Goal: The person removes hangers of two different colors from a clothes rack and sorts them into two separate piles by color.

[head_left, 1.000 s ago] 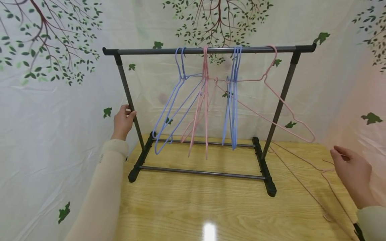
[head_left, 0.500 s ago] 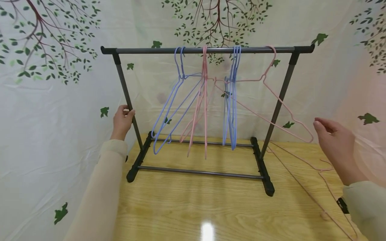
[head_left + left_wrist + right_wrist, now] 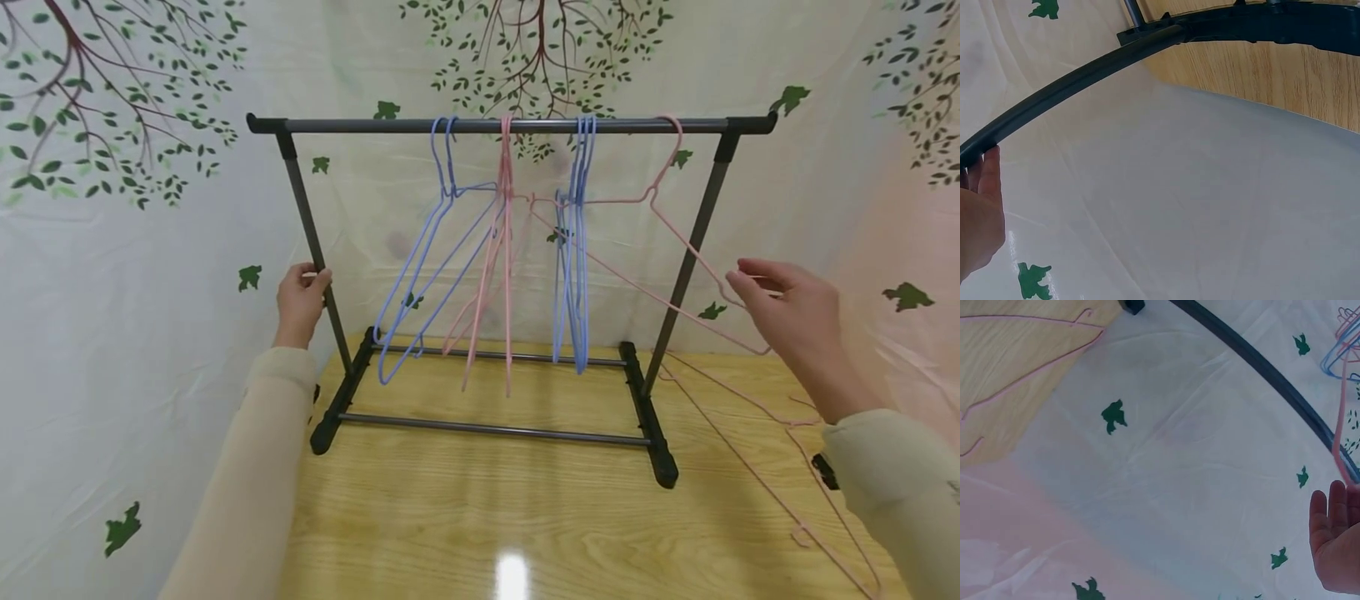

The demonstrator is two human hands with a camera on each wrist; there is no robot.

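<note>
A black clothes rack (image 3: 360, 126) stands on the wood-grain table. With thumb and fingers my left hand (image 3: 300, 304) holds its left post (image 3: 303, 208); the left wrist view shows the fingertips against the post. From the rail hang blue hangers (image 3: 452, 188) on the left, pink hangers (image 3: 506, 167) in the middle and more blue hangers (image 3: 577, 183) right of them. Farthest right hangs a pink hanger (image 3: 615, 201), turned broadside. My right hand (image 3: 798, 312) is by its right end, fingers relaxed and partly covering it. Whether they touch is hard to tell.
Loose pink hangers (image 3: 795, 427) lie on the table (image 3: 420, 517) to the right of the rack, partly under my right forearm. A pale cloth backdrop (image 3: 150, 333) with printed leaves and branches surrounds the table on the back and sides.
My right hand has moved up and left, from over the loose hangers to the right end of the hanging pink one. The left hand stays on the post.
</note>
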